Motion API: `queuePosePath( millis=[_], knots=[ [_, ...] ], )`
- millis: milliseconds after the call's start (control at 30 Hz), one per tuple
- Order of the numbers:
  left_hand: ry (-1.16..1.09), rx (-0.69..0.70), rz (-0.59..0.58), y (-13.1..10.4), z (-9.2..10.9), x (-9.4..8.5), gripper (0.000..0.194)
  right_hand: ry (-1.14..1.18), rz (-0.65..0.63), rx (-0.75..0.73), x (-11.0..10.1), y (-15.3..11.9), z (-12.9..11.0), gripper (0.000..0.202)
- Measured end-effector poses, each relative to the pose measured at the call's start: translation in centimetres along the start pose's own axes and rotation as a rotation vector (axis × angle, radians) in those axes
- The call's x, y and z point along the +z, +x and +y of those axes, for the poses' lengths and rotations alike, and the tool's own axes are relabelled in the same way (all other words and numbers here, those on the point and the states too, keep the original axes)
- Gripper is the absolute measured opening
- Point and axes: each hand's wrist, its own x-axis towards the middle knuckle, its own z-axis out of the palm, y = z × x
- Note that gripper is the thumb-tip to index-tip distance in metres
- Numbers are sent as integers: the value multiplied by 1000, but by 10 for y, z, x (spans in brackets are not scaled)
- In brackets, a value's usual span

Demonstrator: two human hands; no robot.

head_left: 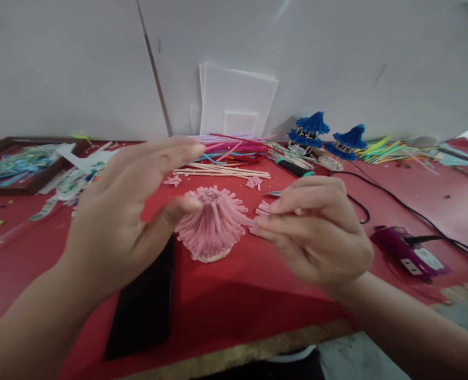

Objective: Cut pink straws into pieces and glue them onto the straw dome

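A pink cone-shaped roof, built of many short pipe-cleaner pieces, stands on the red table with a pale rim showing at its base. At its left side, my left hand is raised with fingers and thumb apart; the thumb tip overlaps the cone's upper edge, and I cannot tell if it touches. My right hand pinches a short pink pipe-cleaner piece close to the cone's right side. More cut pink pieces lie just behind those fingertips, partly hidden.
Behind are pale sticks, coloured pipe cleaners, a black-and-teal tool handle and blue-roofed models. A black phone lies front left. Right is a purple power socket with a black cord; left, a brown frame.
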Motion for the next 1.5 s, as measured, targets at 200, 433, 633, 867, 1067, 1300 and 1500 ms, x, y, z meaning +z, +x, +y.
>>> queuePosePath(
  millis=[200,433,633,867,1067,1300,1500],
  knots=[
    [-277,-396,-28,-20,-3,25,36,-227,18,-162,9,-9,0,10],
    [-227,-344,-59,-18,10,32,35,-238,-39,-121,15,-13,-1,9],
    [-179,-322,-41,-11,15,34,32,-266,-145,-84,16,-12,-4,11],
    [-202,-376,-62,-14,16,36,38,-257,-165,-10,19,-17,-11,7],
    [-224,-388,-67,-14,16,37,34,-287,-137,-68,21,-25,-8,8],
    [-234,-347,-8,-17,14,41,31,-301,-132,-57,20,-31,-8,14],
    [-205,-306,0,-17,16,40,31,-327,-137,-55,22,-30,-8,13]
  ],
)
